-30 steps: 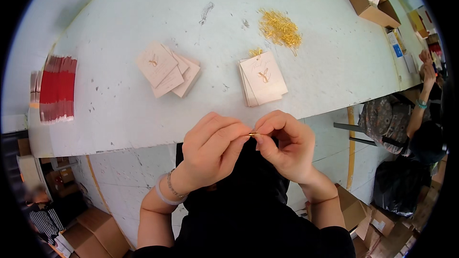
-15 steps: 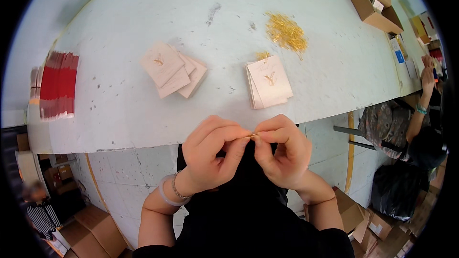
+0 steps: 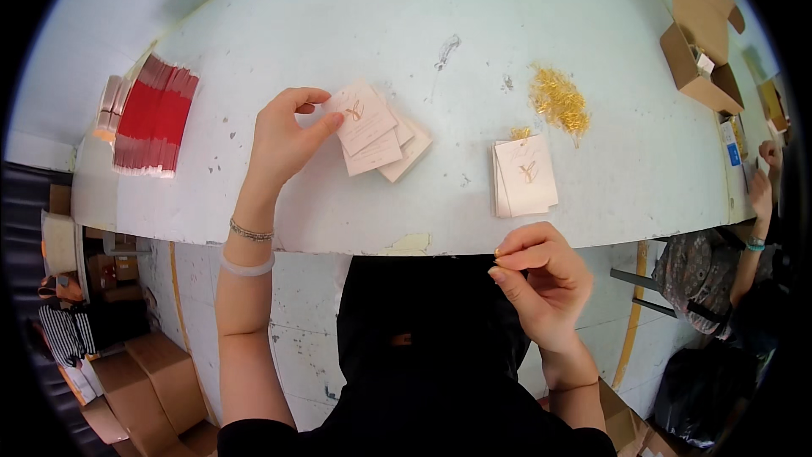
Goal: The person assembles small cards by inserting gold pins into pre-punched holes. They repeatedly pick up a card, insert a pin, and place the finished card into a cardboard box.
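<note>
My left hand (image 3: 289,137) has thumb and forefinger closed on the left edge of the top pale tag card (image 3: 358,110), which bears a gold motif. That card lies on a loosely fanned stack of pale cards (image 3: 411,157). Just off the table's front edge, my right hand (image 3: 545,283) pinches a small gold pin (image 3: 497,252), mostly hidden by the fingertips. Beyond it lies a neater stack of pale tags (image 3: 526,176), with gold pins (image 3: 520,133) at its top edge. Farther back is a loose pile of gold pins (image 3: 559,103).
A bundle of red, clear-ended packets (image 3: 156,118) lies at the table's left. An open cardboard box (image 3: 698,68) stands at the far right, with a co-worker's hand (image 3: 761,195) near it. Cardboard boxes (image 3: 152,389) stand on the floor at lower left.
My hands were together over the table's front edge, fingering a small gold piece. My left hand has moved forward and left onto the fanned cards; my right has moved right. The view has shifted.
</note>
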Available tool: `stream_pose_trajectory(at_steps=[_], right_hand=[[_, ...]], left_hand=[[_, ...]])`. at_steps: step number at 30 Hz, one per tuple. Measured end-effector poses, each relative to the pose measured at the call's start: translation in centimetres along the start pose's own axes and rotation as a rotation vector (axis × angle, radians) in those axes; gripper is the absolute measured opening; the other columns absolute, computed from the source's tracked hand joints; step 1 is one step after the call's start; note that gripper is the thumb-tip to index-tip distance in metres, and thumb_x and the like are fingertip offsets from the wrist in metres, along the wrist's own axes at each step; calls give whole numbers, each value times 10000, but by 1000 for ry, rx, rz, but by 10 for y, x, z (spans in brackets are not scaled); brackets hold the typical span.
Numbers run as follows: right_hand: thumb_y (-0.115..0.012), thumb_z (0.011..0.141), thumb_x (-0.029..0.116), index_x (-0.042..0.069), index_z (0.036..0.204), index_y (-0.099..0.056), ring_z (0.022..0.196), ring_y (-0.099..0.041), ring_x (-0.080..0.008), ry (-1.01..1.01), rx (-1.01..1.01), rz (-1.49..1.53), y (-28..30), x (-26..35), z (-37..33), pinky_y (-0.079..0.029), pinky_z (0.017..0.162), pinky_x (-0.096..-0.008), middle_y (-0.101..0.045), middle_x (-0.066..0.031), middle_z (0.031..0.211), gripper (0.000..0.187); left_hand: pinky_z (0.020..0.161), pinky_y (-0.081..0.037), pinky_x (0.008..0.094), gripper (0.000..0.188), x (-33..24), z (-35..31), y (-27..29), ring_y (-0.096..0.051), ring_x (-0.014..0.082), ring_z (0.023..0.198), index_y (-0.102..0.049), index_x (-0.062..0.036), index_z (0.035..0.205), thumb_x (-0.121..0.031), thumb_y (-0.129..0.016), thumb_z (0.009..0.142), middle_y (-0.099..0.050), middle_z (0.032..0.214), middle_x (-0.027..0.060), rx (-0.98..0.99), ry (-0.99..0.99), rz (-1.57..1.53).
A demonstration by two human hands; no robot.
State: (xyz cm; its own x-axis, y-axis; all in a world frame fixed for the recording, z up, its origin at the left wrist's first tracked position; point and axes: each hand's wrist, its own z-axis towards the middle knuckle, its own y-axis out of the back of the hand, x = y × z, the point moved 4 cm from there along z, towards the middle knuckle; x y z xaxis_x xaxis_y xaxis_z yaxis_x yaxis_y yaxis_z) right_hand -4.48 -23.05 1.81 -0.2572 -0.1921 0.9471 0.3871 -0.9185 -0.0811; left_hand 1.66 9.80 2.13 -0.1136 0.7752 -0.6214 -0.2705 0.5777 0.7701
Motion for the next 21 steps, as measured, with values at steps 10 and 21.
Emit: stream_pose_trajectory(at_steps=[10,21], right_hand=[[-680,777,-143,-17,898,-649,735,-606,-151,175,-127,-223,-10,11,22,-484,626,-232,-653,-108,930,177],[-702,654,-91,-19,935,-632,683,-567,-237,688,-199,-745,-35,22,61,-480,562,-303,-611,-115,879,299]], left_hand=[[576,-512,229,201,-44,-11,8,-608,92,656,-624,77,1020,-8,-679,846,-656,781,59,-184,131,-628],[458,-385,200,87,-116,-69,-9,-486,35,495,-641,30,825,-19,-711,812,-555,573,17,70,-202,-361]])
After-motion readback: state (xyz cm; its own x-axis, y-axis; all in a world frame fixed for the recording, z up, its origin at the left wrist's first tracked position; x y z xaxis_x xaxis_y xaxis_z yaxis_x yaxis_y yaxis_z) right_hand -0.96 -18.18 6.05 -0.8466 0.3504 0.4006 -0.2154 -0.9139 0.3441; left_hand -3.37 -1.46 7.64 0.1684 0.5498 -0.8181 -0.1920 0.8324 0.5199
